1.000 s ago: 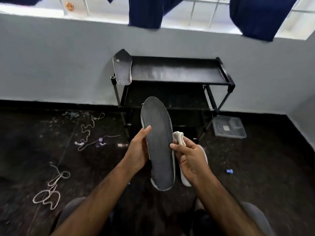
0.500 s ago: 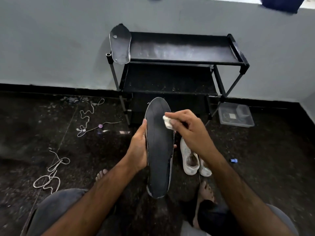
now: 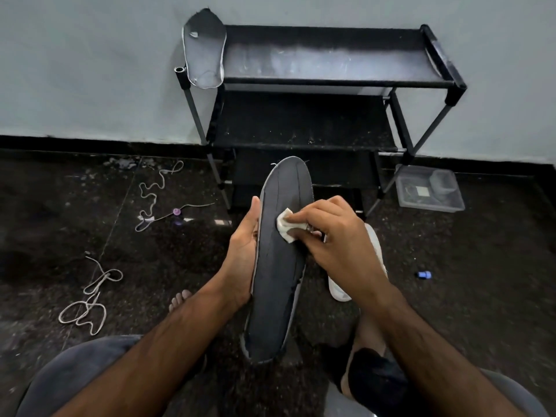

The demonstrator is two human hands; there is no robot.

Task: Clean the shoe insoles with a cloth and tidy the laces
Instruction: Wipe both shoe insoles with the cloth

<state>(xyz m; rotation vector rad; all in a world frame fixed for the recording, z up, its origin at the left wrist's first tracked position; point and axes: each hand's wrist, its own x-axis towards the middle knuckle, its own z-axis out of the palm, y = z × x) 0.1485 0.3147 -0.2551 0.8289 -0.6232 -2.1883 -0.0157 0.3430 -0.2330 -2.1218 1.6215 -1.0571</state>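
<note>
Ok, L to R: two white laces (image 3: 87,299) lie on the floor, well left of the fingers. Left hand (image 3: 243,251) grips the dark insole (image 3: 279,266) by its edge, upright. Right hand (image 3: 337,239) pinches a white cloth (image 3: 285,228) vs the insole face. White shoe (image 3: 373,245) behind right-hand fingers. No readable writing.
</note>
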